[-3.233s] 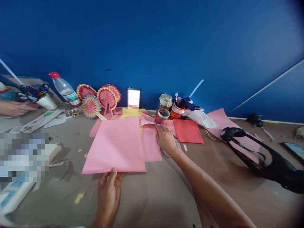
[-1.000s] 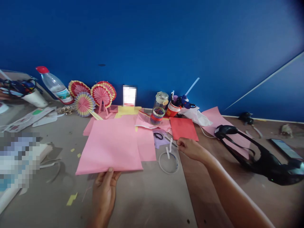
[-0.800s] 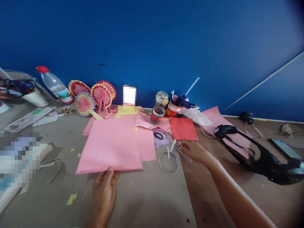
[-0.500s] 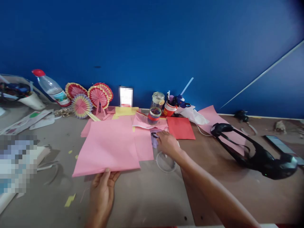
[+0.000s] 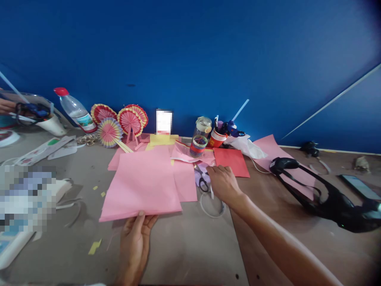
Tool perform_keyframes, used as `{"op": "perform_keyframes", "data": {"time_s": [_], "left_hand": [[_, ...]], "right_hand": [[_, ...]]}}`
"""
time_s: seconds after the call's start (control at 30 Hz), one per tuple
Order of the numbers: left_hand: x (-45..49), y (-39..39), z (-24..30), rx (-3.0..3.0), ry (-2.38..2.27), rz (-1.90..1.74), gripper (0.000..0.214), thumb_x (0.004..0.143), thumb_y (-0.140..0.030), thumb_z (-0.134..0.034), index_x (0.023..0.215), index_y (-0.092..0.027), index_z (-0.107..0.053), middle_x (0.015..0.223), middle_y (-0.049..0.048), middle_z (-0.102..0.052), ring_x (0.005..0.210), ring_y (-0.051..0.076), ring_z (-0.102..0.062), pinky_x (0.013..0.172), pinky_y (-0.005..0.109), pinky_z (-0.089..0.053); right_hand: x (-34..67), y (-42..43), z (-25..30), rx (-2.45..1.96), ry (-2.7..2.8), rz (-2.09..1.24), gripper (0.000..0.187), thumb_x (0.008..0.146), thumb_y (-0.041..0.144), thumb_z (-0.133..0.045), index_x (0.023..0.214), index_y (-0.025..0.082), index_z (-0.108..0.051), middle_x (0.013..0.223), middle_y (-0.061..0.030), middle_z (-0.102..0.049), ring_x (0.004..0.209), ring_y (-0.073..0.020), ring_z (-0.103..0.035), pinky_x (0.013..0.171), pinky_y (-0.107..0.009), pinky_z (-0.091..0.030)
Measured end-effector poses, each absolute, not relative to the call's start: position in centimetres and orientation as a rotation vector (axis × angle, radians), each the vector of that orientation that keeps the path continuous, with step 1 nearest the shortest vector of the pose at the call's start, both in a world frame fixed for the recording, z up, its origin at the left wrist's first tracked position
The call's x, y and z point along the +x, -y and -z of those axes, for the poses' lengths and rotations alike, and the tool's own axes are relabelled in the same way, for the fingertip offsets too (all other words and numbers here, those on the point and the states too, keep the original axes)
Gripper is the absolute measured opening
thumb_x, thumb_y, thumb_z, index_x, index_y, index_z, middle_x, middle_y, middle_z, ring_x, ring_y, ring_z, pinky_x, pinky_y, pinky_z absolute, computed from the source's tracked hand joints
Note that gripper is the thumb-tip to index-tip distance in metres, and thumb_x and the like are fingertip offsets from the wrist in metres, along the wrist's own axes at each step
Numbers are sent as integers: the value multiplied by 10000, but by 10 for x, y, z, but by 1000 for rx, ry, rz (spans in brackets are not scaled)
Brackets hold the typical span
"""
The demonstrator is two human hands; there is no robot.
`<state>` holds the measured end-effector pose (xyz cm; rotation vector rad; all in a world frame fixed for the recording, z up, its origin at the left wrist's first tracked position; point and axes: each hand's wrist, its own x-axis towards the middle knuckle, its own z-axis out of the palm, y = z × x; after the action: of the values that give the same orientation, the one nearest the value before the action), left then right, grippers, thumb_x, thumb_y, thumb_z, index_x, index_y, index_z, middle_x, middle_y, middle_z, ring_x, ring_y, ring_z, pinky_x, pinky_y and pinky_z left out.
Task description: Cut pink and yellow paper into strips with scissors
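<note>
My left hand (image 5: 133, 244) pinches the near edge of a large pink paper sheet (image 5: 141, 184), thumb on top; the sheet lies flat on the table. My right hand (image 5: 224, 183) reaches forward to the right of the sheet, its fingers curled round black-handled scissors (image 5: 202, 180). The scissors rest over a small purple paper, handles towards me and blades pointing away. Just below that hand a clear plastic ring (image 5: 212, 207) lies on the table. A second pink sheet (image 5: 186, 180) sticks out from under the large one.
A red sheet (image 5: 232, 162), a jar (image 5: 203, 127), a tape-wrapped cup (image 5: 198, 145) and a red pen cup (image 5: 218, 137) stand behind. Paper fans (image 5: 119, 123) and a bottle (image 5: 76, 111) are back left. A black strapped device (image 5: 327, 196) and a phone (image 5: 357, 186) lie right. Another person's hand (image 5: 6, 105) shows far left.
My right hand put down the thin strip it held at the right, moved left to the scissors and closed on them; the scissors have turned and shifted nearer. My left hand keeps its hold on the pink sheet.
</note>
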<state>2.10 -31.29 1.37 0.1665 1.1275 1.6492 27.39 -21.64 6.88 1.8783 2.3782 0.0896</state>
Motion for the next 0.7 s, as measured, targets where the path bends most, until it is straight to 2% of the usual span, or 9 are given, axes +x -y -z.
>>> {"op": "perform_keyframes", "data": {"time_s": [0.2, 0.4, 0.53, 0.63, 0.7], "left_hand": [[24, 312, -18, 127, -1085, -1657, 225, 589, -207, -807, 712, -192, -619, 697, -35, -722, 664, 173, -692, 847, 516, -545], [28, 315, -14, 110, -1060, -1640, 191, 597, -202, -796, 702, -207, -636, 727, -25, -733, 673, 200, -699, 767, 501, -571], [35, 314, -14, 42, -1049, -1596, 157, 616, -184, -777, 656, -183, -625, 656, -22, -709, 646, 191, -690, 743, 474, -580], [38, 311, -14, -17, -1022, -1538, 150, 630, -126, -753, 625, -150, -605, 605, -19, -677, 582, 142, -658, 655, 336, -589], [37, 309, -13, -92, -959, -1531, 119, 663, -83, -712, 645, -147, -614, 624, -19, -678, 575, 117, -647, 610, 260, -573]], "right_hand": [[316, 249, -95, 1960, -2570, -217, 221, 859, 127, -446, 955, 159, -642, 896, -113, -652, 873, -244, -522, 779, -353, -291], [314, 268, -111, 2158, -3014, 121, 170, 907, 208, -432, 905, 187, -600, 871, -74, -639, 836, -207, -539, 776, -340, -372], [270, 280, -86, 1702, -3420, 308, 181, 877, 119, -426, 933, 209, -572, 870, -60, -631, 842, -198, -545, 772, -351, -388], [236, 287, -58, 1219, -3562, 336, 248, 859, 84, -401, 1004, 203, -562, 956, -63, -641, 876, -201, -524, 782, -364, -373], [221, 291, -43, 1089, -3574, 329, 246, 863, 90, -391, 1006, 195, -562, 957, -68, -639, 867, -206, -514, 768, -364, -373]]}}
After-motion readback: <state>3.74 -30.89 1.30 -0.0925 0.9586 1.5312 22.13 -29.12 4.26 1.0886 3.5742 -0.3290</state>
